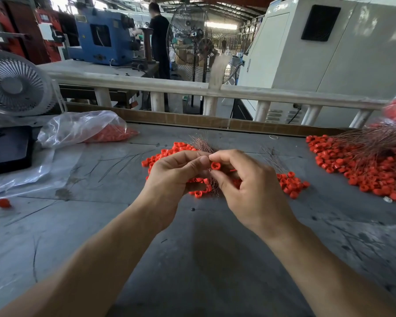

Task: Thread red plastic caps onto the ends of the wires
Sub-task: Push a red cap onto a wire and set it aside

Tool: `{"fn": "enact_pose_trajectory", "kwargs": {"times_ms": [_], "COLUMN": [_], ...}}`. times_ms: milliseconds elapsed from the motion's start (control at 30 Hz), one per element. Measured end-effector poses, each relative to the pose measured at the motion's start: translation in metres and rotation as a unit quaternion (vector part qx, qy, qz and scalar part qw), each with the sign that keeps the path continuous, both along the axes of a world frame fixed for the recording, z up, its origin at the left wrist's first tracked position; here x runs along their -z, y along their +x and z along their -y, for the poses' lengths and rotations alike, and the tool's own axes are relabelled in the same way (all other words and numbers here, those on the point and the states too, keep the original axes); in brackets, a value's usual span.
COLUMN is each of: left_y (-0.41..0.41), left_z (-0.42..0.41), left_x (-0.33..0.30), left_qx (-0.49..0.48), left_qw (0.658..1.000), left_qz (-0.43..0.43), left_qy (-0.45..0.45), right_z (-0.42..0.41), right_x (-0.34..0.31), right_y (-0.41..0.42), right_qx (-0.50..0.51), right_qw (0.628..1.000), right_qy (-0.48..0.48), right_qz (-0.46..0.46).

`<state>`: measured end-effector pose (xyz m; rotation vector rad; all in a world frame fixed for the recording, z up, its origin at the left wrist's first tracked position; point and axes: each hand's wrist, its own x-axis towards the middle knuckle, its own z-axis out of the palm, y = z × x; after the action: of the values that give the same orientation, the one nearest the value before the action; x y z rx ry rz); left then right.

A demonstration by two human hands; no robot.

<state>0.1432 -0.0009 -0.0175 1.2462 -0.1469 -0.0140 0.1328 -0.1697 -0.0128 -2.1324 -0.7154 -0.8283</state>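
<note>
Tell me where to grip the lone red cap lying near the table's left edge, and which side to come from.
Pinch the lone red cap across its round side wall, coming straight down from above. It lies by itself on the flat table, clear of the plastic sheet, so both sides look free. Which way its opening faces is too blurred to tell.

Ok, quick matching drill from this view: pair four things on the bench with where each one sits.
Things:
1. red cap
2. wire bundle
3. plastic bag of caps
4. lone cap

Places:
A. far left of the table, by the small fan
B. pinched in the right hand
C. near left table edge, alone
D. gripped in the left hand

Pairs: 1-B, 2-D, 3-A, 4-C
</note>
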Motion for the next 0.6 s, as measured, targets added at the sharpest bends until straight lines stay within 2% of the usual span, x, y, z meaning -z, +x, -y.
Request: {"fn": "enact_pose_trajectory", "kwargs": {"times_ms": [300,500,600], "left_y": [0.0003,0.0009,0.0026], "left_z": [0.0019,-0.0039,-0.0069], "left_x": [0.0025,-0.0041,-0.0035], "left_qx": [-0.072,-0.094,-0.114], "left_qw": [0.996,0.995,0.993], "left_qz": [0.017,-0.012,-0.016], "left_qy": [0.040,-0.023,-0.021], "right_z": [0.0015,0.0087,0.0090], "right_x": [-0.0002,0.0003,0.0000], "right_y": [0.0008,0.0035,0.0027], "right_qx": [0.005,0.024,0.022], "right_qw": [0.997,0.996,0.995], "right_qy": [-0.019,-0.031,-0.038], "right_qz": [-0.069,-0.081,-0.087]}}
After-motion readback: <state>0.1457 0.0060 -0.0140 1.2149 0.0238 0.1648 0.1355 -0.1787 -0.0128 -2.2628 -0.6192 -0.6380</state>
